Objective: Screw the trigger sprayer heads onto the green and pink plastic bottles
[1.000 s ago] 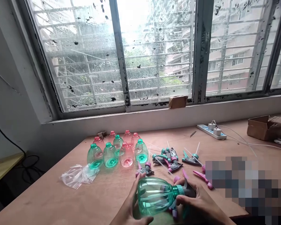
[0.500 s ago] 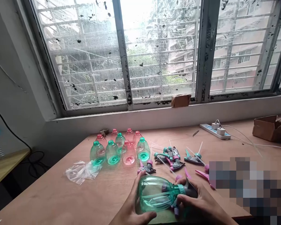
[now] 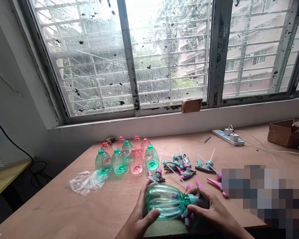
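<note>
A clear green spray bottle point(image 3: 164, 202) lies sideways between my hands near the table's front edge, its neck pointing right. My left hand point(image 3: 142, 212) is wrapped around the bottle's base end, thumb on the near side. At the neck, my right hand point(image 3: 206, 207) grips the grey and teal trigger sprayer head point(image 3: 200, 200), its thumb by the teal collar. The collar sits against the bottle's mouth; how tightly it is screwed cannot be seen. Just beyond my hands lie loose pink and grey trigger sprayers point(image 3: 156, 176) with thin tubes.
Several open green bottles point(image 3: 120, 162) and pink bottles point(image 3: 136, 162) stand at the back left. Clear plastic strips point(image 3: 87, 182) lie before them. More trigger sprayers point(image 3: 181, 164) are piled centrally. A power strip point(image 3: 228, 137) and cardboard box point(image 3: 284, 132) sit at the back right.
My left thumb has shifted up onto the bottle's near side. The bottle has moved slightly up and left in view. My right hand keeps its grip on the sprayer head.
</note>
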Tool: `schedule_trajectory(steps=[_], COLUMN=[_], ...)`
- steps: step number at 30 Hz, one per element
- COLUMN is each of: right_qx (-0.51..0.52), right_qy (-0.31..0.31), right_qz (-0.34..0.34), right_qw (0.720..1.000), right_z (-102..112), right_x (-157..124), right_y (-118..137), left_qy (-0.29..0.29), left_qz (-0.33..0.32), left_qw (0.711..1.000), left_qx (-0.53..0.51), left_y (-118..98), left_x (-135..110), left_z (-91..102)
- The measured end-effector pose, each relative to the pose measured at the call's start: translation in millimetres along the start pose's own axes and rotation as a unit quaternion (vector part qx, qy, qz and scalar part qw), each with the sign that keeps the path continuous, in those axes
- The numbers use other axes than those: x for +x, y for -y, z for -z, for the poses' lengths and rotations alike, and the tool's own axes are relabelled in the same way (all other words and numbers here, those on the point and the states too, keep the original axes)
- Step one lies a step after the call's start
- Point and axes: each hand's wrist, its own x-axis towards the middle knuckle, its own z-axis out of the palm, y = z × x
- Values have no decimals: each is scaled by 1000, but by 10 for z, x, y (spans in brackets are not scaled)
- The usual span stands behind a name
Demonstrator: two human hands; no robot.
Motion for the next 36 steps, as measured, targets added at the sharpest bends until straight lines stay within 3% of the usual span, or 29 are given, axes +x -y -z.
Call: schedule_trajectory(steps=[4,10,18,21,28,36], right_qx=[-36,-50,-61,-72,-75,-74], right_qy=[-21,-27,-28,-29,-24,-39], right_qz=[14,35,29,30,28,29], right_qw=[999,998,997,997,996,996], right_z=[19,-7,39,55,37,23], right_x=[14,-16,-17,-11,-29,-29], right_y=[17,116,59,39,88,87], left_qy=[40,22,16,39,51,41], left_qz=[-9,-12,2,-5,-19,6], left_qw=[998,999,1000,999,995,999], left_qx=[-48,29,-22,-37,83,35], left_y=[-59,-58,-107,-88,-81,-92], left_x=[-19,-21,-7,-10,-42,-33], left_z=[-61,-29,-32,-49,-16,13])
